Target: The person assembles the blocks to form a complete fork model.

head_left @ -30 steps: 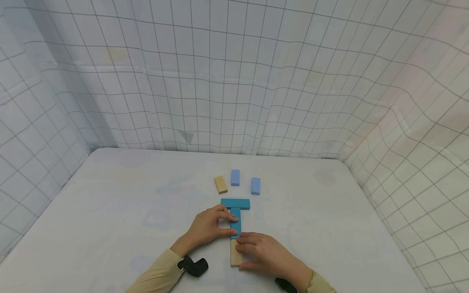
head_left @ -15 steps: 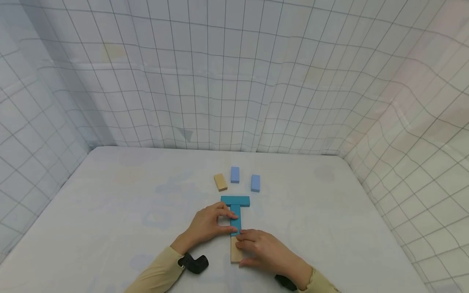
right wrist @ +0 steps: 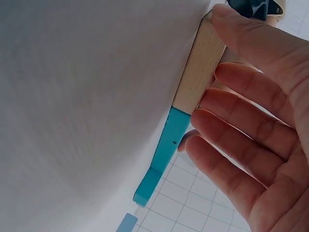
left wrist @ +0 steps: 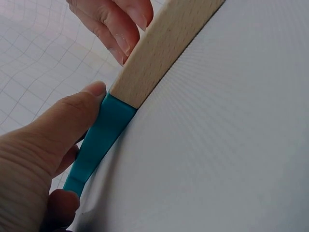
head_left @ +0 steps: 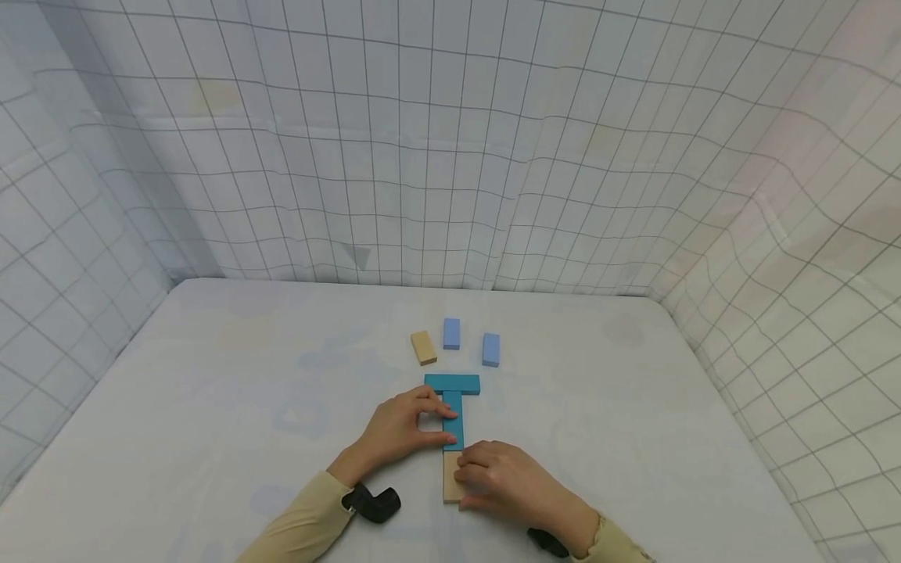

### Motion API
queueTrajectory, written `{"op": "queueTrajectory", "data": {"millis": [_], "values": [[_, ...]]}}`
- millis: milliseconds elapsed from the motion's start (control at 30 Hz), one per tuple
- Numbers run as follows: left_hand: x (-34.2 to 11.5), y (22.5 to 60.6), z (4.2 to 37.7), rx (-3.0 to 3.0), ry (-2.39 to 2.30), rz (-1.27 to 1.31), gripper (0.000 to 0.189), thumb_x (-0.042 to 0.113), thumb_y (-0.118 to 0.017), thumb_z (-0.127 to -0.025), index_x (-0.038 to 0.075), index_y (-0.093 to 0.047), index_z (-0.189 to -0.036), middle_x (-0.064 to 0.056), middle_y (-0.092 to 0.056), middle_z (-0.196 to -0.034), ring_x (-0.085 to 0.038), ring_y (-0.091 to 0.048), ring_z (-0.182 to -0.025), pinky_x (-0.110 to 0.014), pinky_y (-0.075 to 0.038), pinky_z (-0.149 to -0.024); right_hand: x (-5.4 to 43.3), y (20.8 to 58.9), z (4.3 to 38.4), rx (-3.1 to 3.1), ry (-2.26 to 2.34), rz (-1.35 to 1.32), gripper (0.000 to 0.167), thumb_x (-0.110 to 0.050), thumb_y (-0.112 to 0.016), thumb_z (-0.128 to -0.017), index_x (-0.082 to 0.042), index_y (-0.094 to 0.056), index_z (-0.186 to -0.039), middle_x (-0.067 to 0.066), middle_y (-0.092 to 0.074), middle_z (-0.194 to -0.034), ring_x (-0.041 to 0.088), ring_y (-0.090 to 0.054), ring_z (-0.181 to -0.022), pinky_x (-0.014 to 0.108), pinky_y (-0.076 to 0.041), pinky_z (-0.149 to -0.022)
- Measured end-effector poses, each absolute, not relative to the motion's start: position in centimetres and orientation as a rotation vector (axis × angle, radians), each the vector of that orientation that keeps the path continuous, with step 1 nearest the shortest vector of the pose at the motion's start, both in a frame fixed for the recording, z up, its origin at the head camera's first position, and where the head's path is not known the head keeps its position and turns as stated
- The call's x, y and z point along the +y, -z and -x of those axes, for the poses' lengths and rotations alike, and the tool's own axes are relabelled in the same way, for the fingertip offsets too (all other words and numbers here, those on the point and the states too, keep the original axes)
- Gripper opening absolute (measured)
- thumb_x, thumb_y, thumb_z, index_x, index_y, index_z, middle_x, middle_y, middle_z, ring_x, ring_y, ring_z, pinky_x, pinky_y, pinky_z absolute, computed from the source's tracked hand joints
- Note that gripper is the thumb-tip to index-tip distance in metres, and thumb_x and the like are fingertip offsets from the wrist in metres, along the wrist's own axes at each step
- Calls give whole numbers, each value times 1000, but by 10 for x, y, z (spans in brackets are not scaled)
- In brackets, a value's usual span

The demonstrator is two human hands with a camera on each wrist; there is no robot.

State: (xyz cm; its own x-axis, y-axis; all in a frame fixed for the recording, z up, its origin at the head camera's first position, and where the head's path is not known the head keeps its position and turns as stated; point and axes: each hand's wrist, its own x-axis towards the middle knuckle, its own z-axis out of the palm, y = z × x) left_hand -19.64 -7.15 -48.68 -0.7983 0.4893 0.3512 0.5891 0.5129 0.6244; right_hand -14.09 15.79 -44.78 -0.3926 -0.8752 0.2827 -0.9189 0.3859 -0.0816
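Two teal blocks form a T on the white table: a crossways block [head_left: 452,383] and a lengthwise block [head_left: 454,428] meeting its middle. Against the lengthwise block's near end lies a wooden block [head_left: 450,471], in line with it. My left hand [head_left: 403,428] rests its thumb and fingertips on the lengthwise teal block, spread along it. In the left wrist view the thumb tip is beside the seam between teal [left wrist: 104,133] and wood [left wrist: 154,58]. My right hand [head_left: 510,483] lays relaxed fingertips on the wooden block's top and right side, its thumb near the close end.
Beyond the T lie a small wooden block [head_left: 424,348], turned slightly, and two small blue blocks, one in the middle [head_left: 451,334] and one to the right [head_left: 491,349]. White grid-patterned curtains [head_left: 436,156] surround the table [head_left: 598,407]. Black wrist-worn devices [head_left: 376,504] are on both wrists.
The head view has shifted slightly, so everything sits a little higher in it. The right fingertips have moved slightly to the right across the wooden block; the left hand stays in place.
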Motion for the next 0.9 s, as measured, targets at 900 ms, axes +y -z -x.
{"op": "queueTrajectory", "data": {"millis": [900], "values": [[-72, 488, 197, -2673, 1118, 933, 36, 50, -76, -75, 29, -74, -104, 16, -55, -93, 0, -53, -78, -21, -44, -62, 159, 452, 141, -2419, -330, -1588, 33, -36, -77, -79, -13, -71, -101, -1, -63, -110, 12, -58, -102, 25, -44, -89]]}}
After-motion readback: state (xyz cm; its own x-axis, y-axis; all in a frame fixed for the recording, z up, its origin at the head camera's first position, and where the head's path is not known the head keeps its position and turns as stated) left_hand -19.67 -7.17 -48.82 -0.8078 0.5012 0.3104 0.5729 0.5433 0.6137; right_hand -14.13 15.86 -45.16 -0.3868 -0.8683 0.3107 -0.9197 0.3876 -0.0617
